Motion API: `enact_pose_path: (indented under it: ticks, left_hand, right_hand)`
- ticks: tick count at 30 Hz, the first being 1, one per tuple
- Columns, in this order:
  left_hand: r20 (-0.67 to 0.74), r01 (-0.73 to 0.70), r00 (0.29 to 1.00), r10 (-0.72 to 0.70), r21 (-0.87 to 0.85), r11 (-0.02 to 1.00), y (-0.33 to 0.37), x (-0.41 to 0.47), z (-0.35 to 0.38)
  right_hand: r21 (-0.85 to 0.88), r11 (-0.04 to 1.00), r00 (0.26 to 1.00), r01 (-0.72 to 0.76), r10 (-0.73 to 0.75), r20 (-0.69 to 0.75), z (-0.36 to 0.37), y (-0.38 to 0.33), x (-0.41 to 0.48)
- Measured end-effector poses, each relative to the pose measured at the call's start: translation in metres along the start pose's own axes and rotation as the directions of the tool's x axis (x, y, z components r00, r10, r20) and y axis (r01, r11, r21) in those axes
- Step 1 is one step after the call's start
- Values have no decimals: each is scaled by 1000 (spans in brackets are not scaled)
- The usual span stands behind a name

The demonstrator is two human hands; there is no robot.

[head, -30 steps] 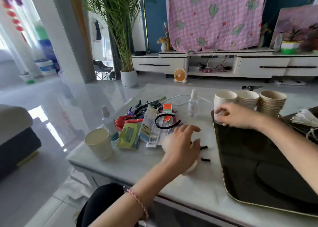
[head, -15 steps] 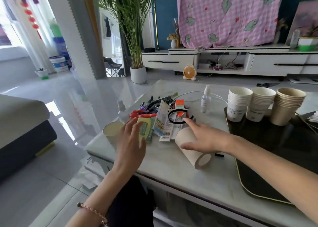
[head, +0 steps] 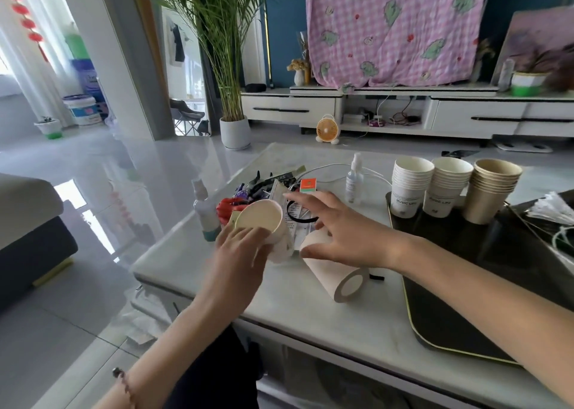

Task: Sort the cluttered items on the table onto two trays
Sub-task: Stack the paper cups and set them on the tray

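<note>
The worktop [head: 310, 321] in the lower middle looks like pale stone, smooth with a soft sheen. At its right the tray [head: 466, 253] is black and highly glossy, mirroring the cups, with a thin bright rim. The held cup [head: 264, 225] at centre and the lying cup [head: 329, 272] just right of it are matt cream paper. Further right, the white stacks [head: 410, 188] are matt paper with printed bands, and the brown stack [head: 490, 191] is plain, kraft-like paper. The spray bottle [head: 354, 182] is clear, shiny plastic. The floor [head: 93, 166] at left is polished and mirror-like. The cloth [head: 394, 30] at top is soft, creased, checked fabric.
</note>
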State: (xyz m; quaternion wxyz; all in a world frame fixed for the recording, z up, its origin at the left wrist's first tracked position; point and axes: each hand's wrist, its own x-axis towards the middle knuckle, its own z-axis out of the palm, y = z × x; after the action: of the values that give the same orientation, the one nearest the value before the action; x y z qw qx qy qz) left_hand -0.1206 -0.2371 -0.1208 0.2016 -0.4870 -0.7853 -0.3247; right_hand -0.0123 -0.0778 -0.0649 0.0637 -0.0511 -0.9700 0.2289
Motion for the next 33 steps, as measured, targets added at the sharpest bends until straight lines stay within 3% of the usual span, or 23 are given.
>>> enact_pose_path:
  ticks: [2, 5, 9, 11, 13, 16, 18, 20, 26, 33]
  left_hand:
    - [16, -37, 999, 39, -137, 990, 18, 14, 9]
    - [2, -102, 995, 104, -185, 977, 40, 31, 25]
    - [-95, -126, 989, 109, -190, 974, 59, 50, 49]
    - [-21, -80, 997, 77, -174, 981, 70, 55, 62]
    - [199, 60, 979, -42, -86, 995, 76, 53, 78]
    - [430, 150, 881, -199, 145, 978, 83, 41, 109]
    - [423, 123, 884, -197, 197, 973, 82, 34, 122]
    - [367, 82, 919, -143, 178, 981, 80, 32, 125]
    - [378, 40, 918, -122, 217, 975, 83, 35, 125]
    - [284, 9, 957, -66, 200, 980, 76, 31, 137]
  right_hand:
    - [-151, 984, 985, 98, -117, -124, -11, -3, -4]
    - [-305, 944, 959, 123, -192, -207, -30, 5, -9]
    - [-329, 944, 940, 32, -140, -310, -52, 35, -13]
    - [-294, 954, 904, -63, -71, -422, -66, 57, -16]
    - [-174, 970, 817, -172, 42, -575, -79, 84, -20]
    - [-10, 927, 623, -375, 244, -743, -98, 133, -33]
    - [84, 887, 514, -453, 337, -789, -109, 160, -44]
    - [131, 858, 454, -496, 385, -804, -118, 177, -53]
    - [113, 868, 458, -484, 361, -812, -133, 191, -53]
    - [66, 809, 539, -585, 448, -713, -119, 213, -37]
